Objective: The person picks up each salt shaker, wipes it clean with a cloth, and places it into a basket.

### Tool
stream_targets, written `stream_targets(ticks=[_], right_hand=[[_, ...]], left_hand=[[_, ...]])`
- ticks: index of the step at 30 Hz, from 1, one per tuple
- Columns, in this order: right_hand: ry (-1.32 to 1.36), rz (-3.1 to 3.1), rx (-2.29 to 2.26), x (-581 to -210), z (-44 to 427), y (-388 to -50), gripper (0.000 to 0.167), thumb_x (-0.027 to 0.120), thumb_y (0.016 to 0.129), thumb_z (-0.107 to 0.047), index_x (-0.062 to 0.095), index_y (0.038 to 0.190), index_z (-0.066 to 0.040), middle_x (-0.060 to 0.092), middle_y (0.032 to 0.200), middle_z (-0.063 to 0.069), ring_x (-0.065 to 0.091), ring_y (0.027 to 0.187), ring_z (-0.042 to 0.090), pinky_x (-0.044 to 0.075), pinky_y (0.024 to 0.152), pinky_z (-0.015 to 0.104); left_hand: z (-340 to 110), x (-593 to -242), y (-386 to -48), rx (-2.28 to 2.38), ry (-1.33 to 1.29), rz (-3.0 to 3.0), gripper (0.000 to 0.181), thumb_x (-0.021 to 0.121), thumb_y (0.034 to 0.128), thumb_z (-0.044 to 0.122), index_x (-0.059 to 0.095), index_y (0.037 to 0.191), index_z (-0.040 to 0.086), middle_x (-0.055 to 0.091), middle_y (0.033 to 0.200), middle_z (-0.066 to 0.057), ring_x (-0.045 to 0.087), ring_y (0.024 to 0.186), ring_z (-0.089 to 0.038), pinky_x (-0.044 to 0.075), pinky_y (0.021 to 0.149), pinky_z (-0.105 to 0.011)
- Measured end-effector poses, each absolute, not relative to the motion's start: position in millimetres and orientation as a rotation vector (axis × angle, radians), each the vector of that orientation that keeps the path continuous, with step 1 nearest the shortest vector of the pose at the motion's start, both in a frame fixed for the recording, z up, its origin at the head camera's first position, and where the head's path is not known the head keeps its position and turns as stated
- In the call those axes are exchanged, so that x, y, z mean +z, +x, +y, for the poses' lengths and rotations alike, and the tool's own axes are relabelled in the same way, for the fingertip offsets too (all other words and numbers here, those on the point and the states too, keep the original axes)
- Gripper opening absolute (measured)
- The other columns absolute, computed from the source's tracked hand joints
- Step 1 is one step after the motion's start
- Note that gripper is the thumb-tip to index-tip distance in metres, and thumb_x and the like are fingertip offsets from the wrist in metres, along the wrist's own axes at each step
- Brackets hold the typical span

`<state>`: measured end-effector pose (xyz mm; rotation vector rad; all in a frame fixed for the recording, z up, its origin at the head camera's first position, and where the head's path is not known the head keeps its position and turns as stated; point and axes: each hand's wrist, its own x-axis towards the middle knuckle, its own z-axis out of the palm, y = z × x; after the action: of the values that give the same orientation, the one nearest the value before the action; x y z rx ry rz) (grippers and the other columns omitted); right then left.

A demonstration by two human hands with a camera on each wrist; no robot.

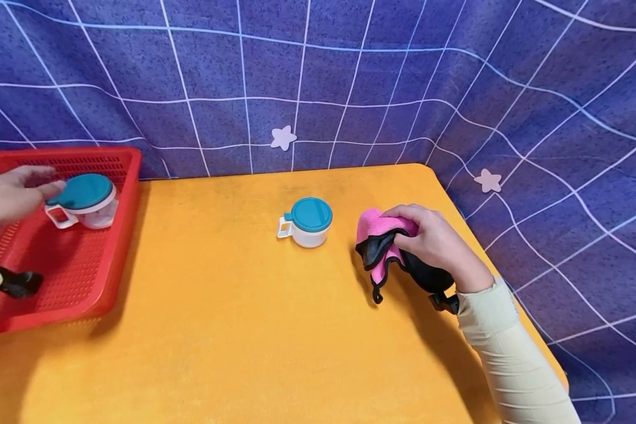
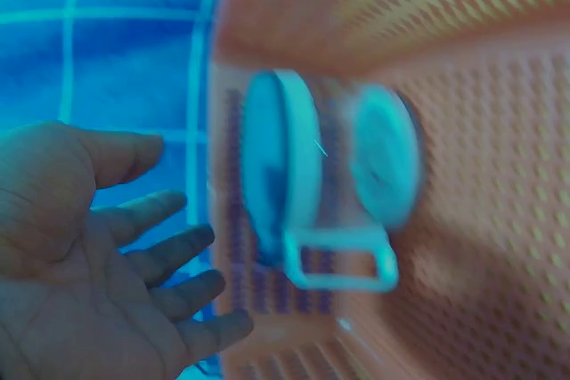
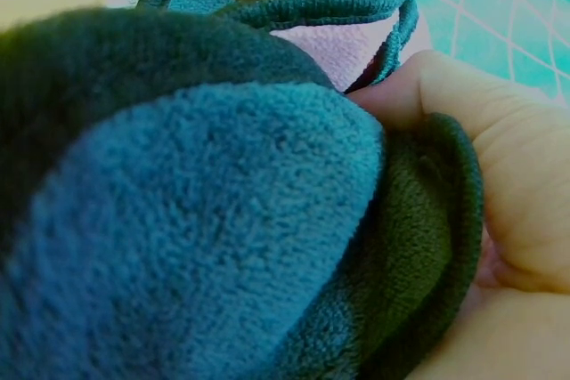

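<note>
Pink-and-black soft plush cloth with dark edging (image 1: 371, 227) sits bunched in the grasp of the right hand (image 1: 429, 238), near the right side of the yellow table (image 1: 233, 318). Its folds lie between the thumb and the curled fingers, nearly closed around them, while pink and black parts spill out past the fingertips and a corner with a small black loop (image 1: 377, 295) hangs lowest; whether that corner touches the tabletop cannot be told. The left hand (image 1: 13, 197) has its fingers loosely extended and spread, the thumb apart, holding nothing. Just off its fingertips, a clear round cup with a teal lid and white handle (image 1: 90, 191) stands inside the red perforated plastic basket (image 1: 121, 247). A matching teal-lidded cup with a white handle (image 1: 311, 216) stands on the table, between basket and cloth
</note>
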<state>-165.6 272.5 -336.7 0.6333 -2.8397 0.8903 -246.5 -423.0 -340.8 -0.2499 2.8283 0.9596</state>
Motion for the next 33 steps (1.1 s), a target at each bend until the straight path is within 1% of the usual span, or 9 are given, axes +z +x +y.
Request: stream_targets(ticks=[4, 6, 11, 14, 16, 20, 25, 29, 33], right_hand=[[0.635, -2.841, 0.894, -337, 273, -166, 0.037, 0.073, 0.083, 0.001, 0.074, 0.116, -0.014, 0.071, 0.112, 0.006, 0.061, 0.096, 0.025, 0.050, 0.086, 0.040], [0.638, -2.839, 0.899, -337, 273, -167, 0.036, 0.073, 0.083, 0.001, 0.074, 0.116, -0.013, 0.071, 0.111, 0.006, 0.060, 0.095, 0.025, 0.050, 0.085, 0.040], [0.643, -2.838, 0.908, -337, 272, -167, 0.036, 0.073, 0.083, 0.002, 0.074, 0.116, -0.013, 0.071, 0.111, 0.006, 0.060, 0.094, 0.024, 0.050, 0.084, 0.039], [0.645, -2.835, 0.906, -338, 272, -167, 0.036, 0.073, 0.083, 0.002, 0.074, 0.116, -0.013, 0.071, 0.110, 0.006, 0.060, 0.094, 0.024, 0.050, 0.084, 0.039], [0.648, -2.830, 0.903, -338, 272, -167, 0.036, 0.073, 0.083, 0.002, 0.074, 0.116, -0.013, 0.071, 0.110, 0.006, 0.061, 0.093, 0.024, 0.050, 0.084, 0.039], [0.651, -2.824, 0.906, -338, 272, -167, 0.036, 0.073, 0.083, 0.002, 0.074, 0.116, -0.014, 0.071, 0.110, 0.006, 0.061, 0.093, 0.024, 0.050, 0.083, 0.038], [0.648, -2.826, 0.916, -338, 272, -166, 0.037, 0.072, 0.084, 0.002, 0.075, 0.117, -0.014, 0.071, 0.109, 0.006, 0.060, 0.093, 0.023, 0.048, 0.082, 0.037], [0.648, -2.825, 0.921, -339, 271, -166, 0.037, 0.072, 0.084, 0.002, 0.075, 0.117, -0.015, 0.071, 0.110, 0.005, 0.060, 0.093, 0.023, 0.048, 0.082, 0.036], [0.658, -2.818, 0.914, -339, 272, -166, 0.037, 0.073, 0.084, 0.002, 0.075, 0.117, -0.015, 0.071, 0.110, 0.005, 0.061, 0.093, 0.023, 0.048, 0.082, 0.036]], left_hand=[[-396, -320, -238, 0.939, -0.213, 2.904, 0.084, 0.037, 0.1052, 0.060, 0.006, 0.164, 0.008, 0.012, 0.160, -0.039, 0.018, 0.139, -0.064, 0.016, 0.110, -0.080], [-386, -312, -235, 0.900, -0.148, 2.950, 0.081, 0.040, 0.1058, 0.057, 0.008, 0.164, 0.012, 0.013, 0.160, -0.039, 0.017, 0.141, -0.064, 0.015, 0.110, -0.080], [-362, -298, -227, 0.841, 0.001, 3.003, 0.076, 0.046, 0.1068, 0.050, 0.010, 0.165, 0.017, 0.013, 0.161, -0.038, 0.014, 0.144, -0.063, 0.016, 0.108, -0.082], [-344, -292, -223, 0.817, 0.030, 3.015, 0.078, 0.050, 0.1058, 0.051, 0.012, 0.166, 0.019, 0.012, 0.163, -0.035, 0.014, 0.145, -0.062, 0.016, 0.107, -0.083], [-333, -289, -221, 0.804, 0.067, 3.029, 0.078, 0.053, 0.1049, 0.051, 0.015, 0.166, 0.019, 0.013, 0.164, -0.032, 0.012, 0.146, -0.060, 0.014, 0.110, -0.081], [-308, -280, -216, 0.787, 0.190, 3.050, 0.077, 0.060, 0.1028, 0.048, 0.024, 0.165, 0.022, 0.018, 0.165, -0.028, 0.014, 0.148, -0.057, 0.011, 0.115, -0.076], [-276, -271, -209, 0.758, 0.320, 3.057, 0.075, 0.064, 0.1014, 0.047, 0.029, 0.164, 0.025, 0.025, 0.165, -0.025, 0.020, 0.148, -0.055, 0.015, 0.115, -0.075], [-256, -266, -206, 0.734, 0.368, 3.041, 0.075, 0.065, 0.0999, 0.050, 0.032, 0.163, 0.026, 0.027, 0.165, -0.024, 0.024, 0.146, -0.055, 0.020, 0.112, -0.077], [-237, -267, -204, 0.766, 0.444, 3.035, 0.075, 0.070, 0.0973, 0.048, 0.040, 0.160, 0.021, 0.036, 0.160, -0.024, 0.033, 0.143, -0.053, 0.027, 0.111, -0.073]])
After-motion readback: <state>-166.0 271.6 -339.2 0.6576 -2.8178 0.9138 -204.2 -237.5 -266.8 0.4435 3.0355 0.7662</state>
